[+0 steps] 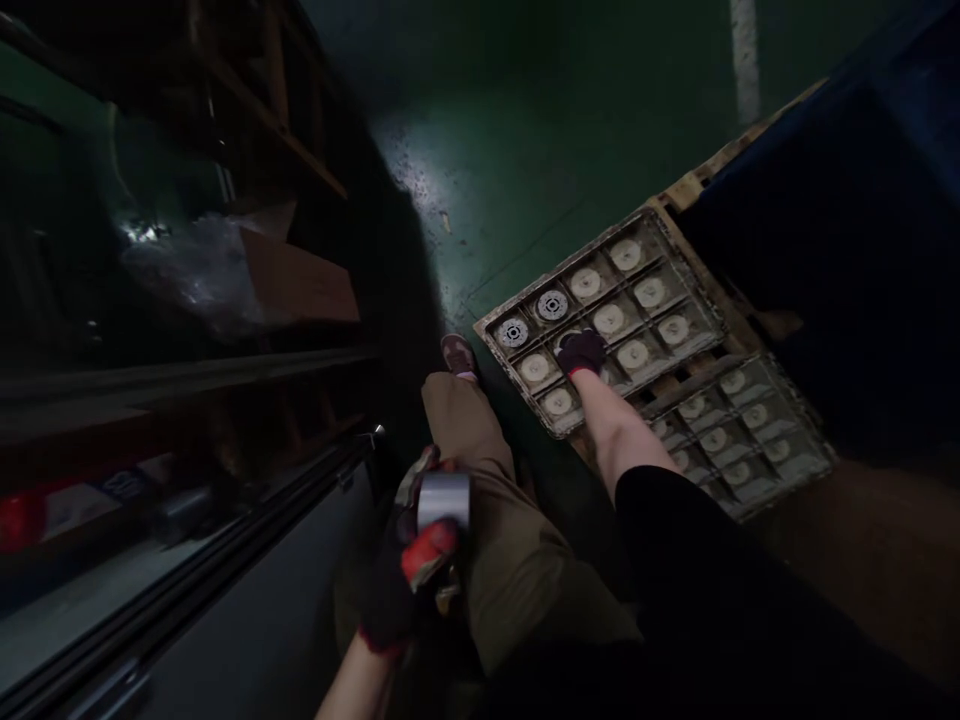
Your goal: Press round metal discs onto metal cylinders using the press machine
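My left hand [420,545], in a dark glove with red and pale patches, is wrapped round a smooth silvery metal cylinder [444,502] in front of my leg. My right hand [582,352], in a dark glove with a red cuff, reaches down into a compartment of a worn divided tray [567,384]. Its fingers curl downward, and what they grip is mostly hidden under the glove. Left of that hand, two round metal parts with perforated faces, one nearer [513,333] and one farther [553,305], sit in neighbouring compartments. Other compartments show pale round bosses.
A second divided tray [739,440] lies beside the first, over a wooden pallet [686,190]. Dark blue material [840,220] stands at the right. A grey machine or cabinet edge [262,570] runs along my left, with a cardboard box [300,280] beyond. The floor is green.
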The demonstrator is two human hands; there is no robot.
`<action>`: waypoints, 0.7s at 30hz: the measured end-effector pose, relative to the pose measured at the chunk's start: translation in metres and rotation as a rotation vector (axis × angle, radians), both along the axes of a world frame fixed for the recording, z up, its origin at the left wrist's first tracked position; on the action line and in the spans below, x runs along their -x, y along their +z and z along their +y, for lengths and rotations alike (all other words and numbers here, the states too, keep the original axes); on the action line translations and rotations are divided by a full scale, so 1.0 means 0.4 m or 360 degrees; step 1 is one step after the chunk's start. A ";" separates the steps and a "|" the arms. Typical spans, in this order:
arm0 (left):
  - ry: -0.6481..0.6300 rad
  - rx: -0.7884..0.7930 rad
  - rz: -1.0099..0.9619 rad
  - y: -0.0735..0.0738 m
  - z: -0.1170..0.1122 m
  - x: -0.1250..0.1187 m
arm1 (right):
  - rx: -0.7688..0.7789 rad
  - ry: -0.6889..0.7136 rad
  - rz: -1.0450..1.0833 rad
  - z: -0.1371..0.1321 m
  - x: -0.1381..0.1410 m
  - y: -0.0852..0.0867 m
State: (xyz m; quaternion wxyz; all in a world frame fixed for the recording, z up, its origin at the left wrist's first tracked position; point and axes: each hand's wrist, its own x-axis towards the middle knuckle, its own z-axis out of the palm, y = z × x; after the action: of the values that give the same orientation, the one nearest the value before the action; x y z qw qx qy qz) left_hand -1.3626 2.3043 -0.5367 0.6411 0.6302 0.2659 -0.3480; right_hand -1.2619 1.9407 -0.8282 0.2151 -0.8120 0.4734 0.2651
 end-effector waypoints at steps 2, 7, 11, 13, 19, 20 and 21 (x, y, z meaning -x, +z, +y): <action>-0.0232 -0.0149 -0.0175 -0.030 -0.050 -0.048 | -0.0063 -0.0025 -0.0058 -0.007 0.002 -0.004; -0.0790 -0.0659 -0.1019 -0.169 -0.213 -0.100 | -0.0479 0.0099 -0.0333 0.050 0.113 0.125; -0.1077 -0.0809 -0.1217 -0.289 -0.330 -0.080 | -0.1309 0.0176 -0.0737 0.148 0.274 0.257; -0.1145 -0.0772 -0.1173 -0.312 -0.354 -0.067 | -0.1381 0.0137 -0.0758 0.167 0.306 0.275; -0.1122 -0.0658 -0.1209 -0.182 -0.234 -0.032 | -0.0720 0.0208 -0.0229 0.115 0.173 0.124; -0.1074 -0.0666 -0.1186 -0.150 -0.195 -0.023 | -0.0717 0.0232 -0.0199 0.105 0.145 0.091; -0.1024 -0.0686 -0.1153 -0.120 -0.155 -0.012 | -0.0725 0.0271 -0.0166 0.096 0.120 0.062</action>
State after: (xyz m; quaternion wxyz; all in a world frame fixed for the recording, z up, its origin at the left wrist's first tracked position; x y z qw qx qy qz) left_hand -1.3578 2.2423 -0.5849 0.4086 0.8773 -0.1138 -0.2247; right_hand -1.3100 1.9792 -0.8035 0.3935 -0.7922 0.3197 0.3397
